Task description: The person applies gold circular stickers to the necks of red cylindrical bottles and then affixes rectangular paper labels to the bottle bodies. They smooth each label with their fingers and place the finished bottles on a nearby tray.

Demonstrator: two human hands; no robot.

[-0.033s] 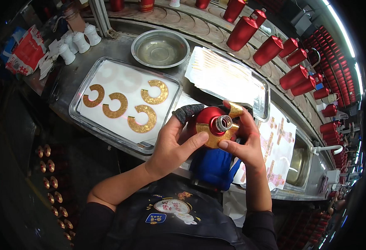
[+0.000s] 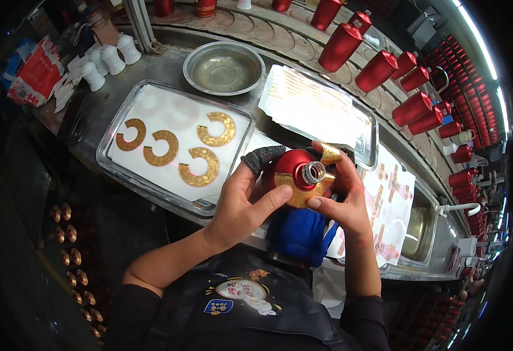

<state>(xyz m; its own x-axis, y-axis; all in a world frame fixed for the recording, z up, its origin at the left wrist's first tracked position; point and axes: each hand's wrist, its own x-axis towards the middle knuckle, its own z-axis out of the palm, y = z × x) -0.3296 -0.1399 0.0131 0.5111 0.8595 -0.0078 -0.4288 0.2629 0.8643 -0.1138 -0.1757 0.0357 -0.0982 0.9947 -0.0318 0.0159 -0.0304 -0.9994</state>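
Both my hands hold a red bottle (image 2: 296, 159), its open threaded neck tilted up toward me. Around its shoulder lies a curved gold decal (image 2: 301, 198). My left hand (image 2: 244, 196) grips the bottle's left side, thumb pressed on the decal; dark coverings wrap some of its fingers. My right hand (image 2: 350, 202) closes on the other side, thumb tip at the decal's edge, with a shiny gold strip (image 2: 330, 153) at its index finger. A blue cloth-like thing (image 2: 300, 237) sits beneath the bottle. Left of my hands, several gold C-shaped decals (image 2: 161, 148) lie on white sheeting.
The decals' metal tray (image 2: 105, 153) stands left, with a water-filled metal basin (image 2: 224, 69) behind it. Another tray (image 2: 368, 137) holds white sheets. Patterned sheets (image 2: 401, 202) and a sink (image 2: 419, 234) are at right. Red bottles (image 2: 341, 48) line the conveyor (image 2: 294, 44) behind.
My hands and the held bottle stay practically where they were. On the conveyor, the far bottles have slid slightly left and the nearer ones slightly right.
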